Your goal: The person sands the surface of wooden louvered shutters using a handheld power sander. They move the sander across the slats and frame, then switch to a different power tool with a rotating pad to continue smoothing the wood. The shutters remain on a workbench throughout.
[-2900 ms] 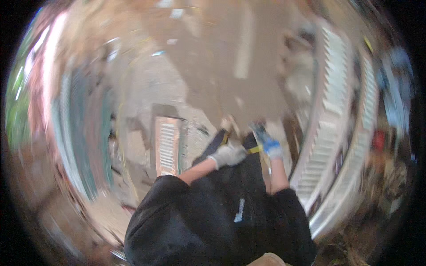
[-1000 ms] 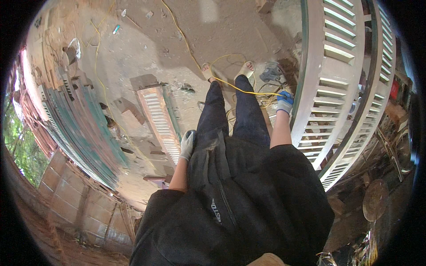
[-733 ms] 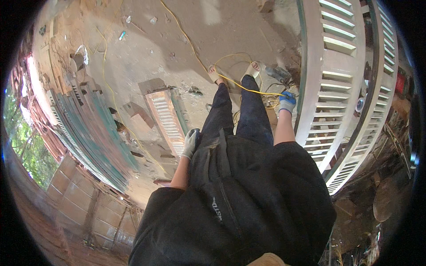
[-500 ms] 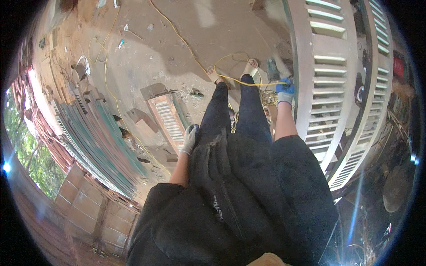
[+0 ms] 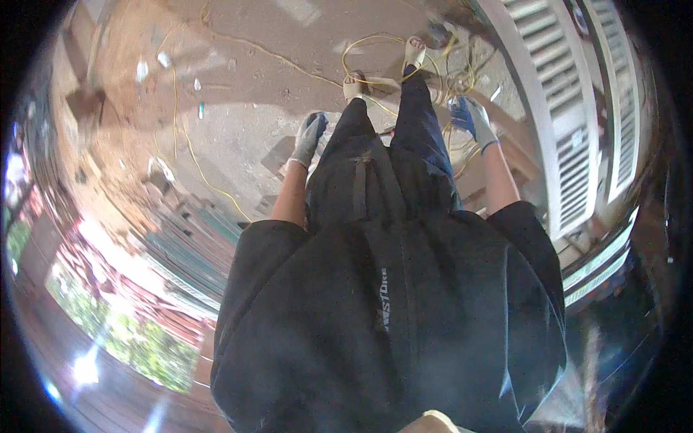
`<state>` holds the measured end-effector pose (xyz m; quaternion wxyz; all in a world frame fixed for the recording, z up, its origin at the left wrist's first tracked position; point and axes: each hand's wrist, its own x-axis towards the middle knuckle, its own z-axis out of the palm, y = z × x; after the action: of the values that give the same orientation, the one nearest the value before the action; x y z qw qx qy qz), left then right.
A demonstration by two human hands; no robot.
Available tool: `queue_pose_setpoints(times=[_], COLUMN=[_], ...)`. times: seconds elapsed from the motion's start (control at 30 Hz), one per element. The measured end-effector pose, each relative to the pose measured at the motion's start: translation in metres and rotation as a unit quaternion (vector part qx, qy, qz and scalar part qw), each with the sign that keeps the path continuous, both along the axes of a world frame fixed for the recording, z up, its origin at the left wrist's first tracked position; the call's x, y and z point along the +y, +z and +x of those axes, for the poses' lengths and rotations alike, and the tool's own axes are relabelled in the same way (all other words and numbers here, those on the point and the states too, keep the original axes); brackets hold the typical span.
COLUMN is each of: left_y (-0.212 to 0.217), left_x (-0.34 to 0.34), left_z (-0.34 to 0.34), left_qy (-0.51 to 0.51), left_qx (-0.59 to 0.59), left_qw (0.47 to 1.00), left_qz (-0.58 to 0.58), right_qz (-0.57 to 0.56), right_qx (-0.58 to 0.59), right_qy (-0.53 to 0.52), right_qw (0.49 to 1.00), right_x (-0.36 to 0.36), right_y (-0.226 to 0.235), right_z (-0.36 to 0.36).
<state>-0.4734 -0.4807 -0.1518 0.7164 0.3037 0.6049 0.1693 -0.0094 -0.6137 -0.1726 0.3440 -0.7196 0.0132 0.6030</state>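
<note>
From the head camera, the person stands on a dusty concrete floor [image 5: 245,79], seen down a black shirt and dark trousers. The left hand [image 5: 309,137], in a grey work glove, hangs loose and empty beside the left thigh. The right hand [image 5: 471,119], in a blue-palmed glove, hovers with fingers spread, holding nothing, just above the thin yellow cord [image 5: 375,40] looped around the feet, near the white louvred shutter panels [image 5: 570,137].

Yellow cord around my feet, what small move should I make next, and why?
Probably look down and lift your feet clear before stepping. The yellow cord loops on the floor around both feet, and neither the left hand nor the right hand seems to hold it.
</note>
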Motion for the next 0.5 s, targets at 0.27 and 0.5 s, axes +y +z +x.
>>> queue_pose_setpoints(times=[0.27,0.5], left_y=[-0.021,0.05], left_x=[0.026,0.037], left_z=[-0.138,0.092], left_qy=[-0.434,-0.576], left_qx=[0.19,0.313], left_qw=[0.88,0.628], left_qz=[0.008,0.419], right_qz=[-0.043,-0.152], right_qx=[-0.055,-0.033], right_qy=[-0.329,-0.501], right_qw=[0.942,0.851], right_x=[-0.255,-0.405], right_y=[0.02,-0.013], right_z=[-0.187,-0.309])
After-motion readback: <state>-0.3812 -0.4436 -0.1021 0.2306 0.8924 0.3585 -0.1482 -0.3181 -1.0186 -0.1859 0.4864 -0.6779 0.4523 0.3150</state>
